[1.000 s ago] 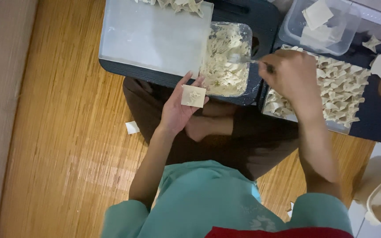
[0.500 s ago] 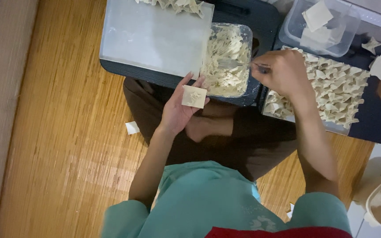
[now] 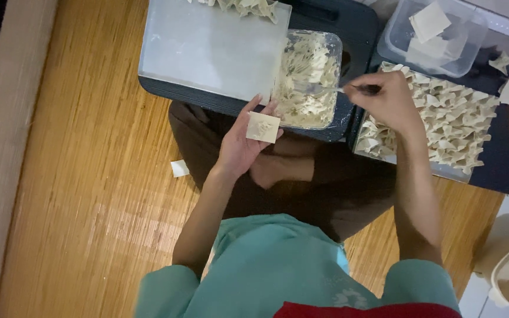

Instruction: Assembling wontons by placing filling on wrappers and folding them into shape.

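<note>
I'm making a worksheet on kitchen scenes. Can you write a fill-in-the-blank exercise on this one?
1. The left hand holds a square ___ on its palm.
2. The right hand dips a ___ into the tub of filling.
3. The folded dumplings lie to the ___ of that tub.

Missing words: wrapper; fork; right

We see a dim, warm indoor scene with soft, slightly grainy detail, where the brightest patch is the pale white tray [image 3: 207, 50], which throws back a flat, milky glare, and a dull sheen runs across the bamboo mat [image 3: 83, 194]. The right hand [image 3: 387, 100] and the fork [image 3: 319, 89] it holds are a little smeared by motion blur, while the left hand [image 3: 245, 141] and its square wrapper [image 3: 263, 127] read sharper. Deep shadow swallows the lap below the trays and the top left corner, and the teal shirt [image 3: 272, 265] at the lower edge lies out of focus.
</note>
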